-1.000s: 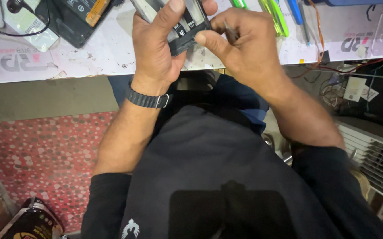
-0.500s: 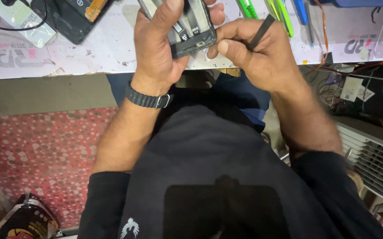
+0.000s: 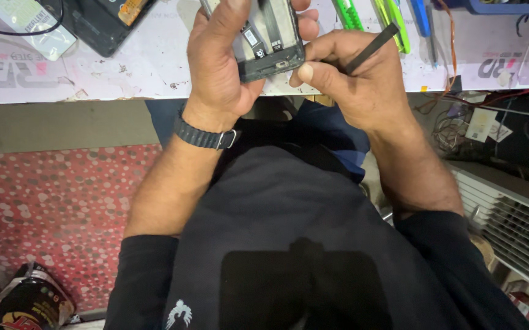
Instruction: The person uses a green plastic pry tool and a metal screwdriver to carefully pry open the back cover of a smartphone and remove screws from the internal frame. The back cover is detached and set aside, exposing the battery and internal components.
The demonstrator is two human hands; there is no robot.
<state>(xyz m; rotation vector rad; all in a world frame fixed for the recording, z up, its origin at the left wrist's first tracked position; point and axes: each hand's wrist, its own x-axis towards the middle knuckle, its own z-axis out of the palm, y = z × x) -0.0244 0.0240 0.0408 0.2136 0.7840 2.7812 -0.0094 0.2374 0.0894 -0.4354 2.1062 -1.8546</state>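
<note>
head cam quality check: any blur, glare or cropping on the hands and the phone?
Head view: left hand and right hand are sharp, evenly lit, no strong glare; the opened phone in the left grip is cut off by the top edge; the thin dark tool in the right grip reads clearly; the white bench is bright but not blown out; the floor corners look softer and dimmer.

Bare tabletop lies open left of the hands; a dark device crowds the far left, green tools and, seemingly, wires the right.
</note>
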